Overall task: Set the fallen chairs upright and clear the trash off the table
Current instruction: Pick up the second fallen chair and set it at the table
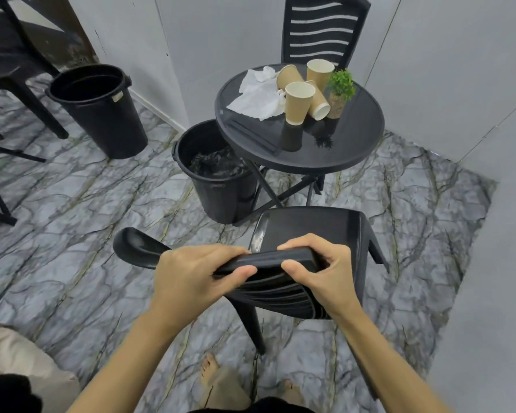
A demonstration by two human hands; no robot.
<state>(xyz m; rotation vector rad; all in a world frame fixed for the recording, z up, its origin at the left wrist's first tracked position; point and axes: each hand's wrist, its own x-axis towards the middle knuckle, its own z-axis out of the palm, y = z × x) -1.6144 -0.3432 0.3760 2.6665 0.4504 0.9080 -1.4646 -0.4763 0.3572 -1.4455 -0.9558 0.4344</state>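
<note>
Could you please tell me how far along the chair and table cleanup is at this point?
Done: the far chair stands upright. In hand: both hands, left and right, grip the near chair's backrest. Left: four cups and crumpled tissue still sit on the table.

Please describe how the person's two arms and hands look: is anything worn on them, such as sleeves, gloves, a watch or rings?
Both forearms are bare up to the bottom edge of the picture; no sleeve shows. The left hand and the right hand wear no gloves. No watch, bracelet or ring is visible on either wrist or on the fingers that show. The fingernails look short and unpainted.
</note>
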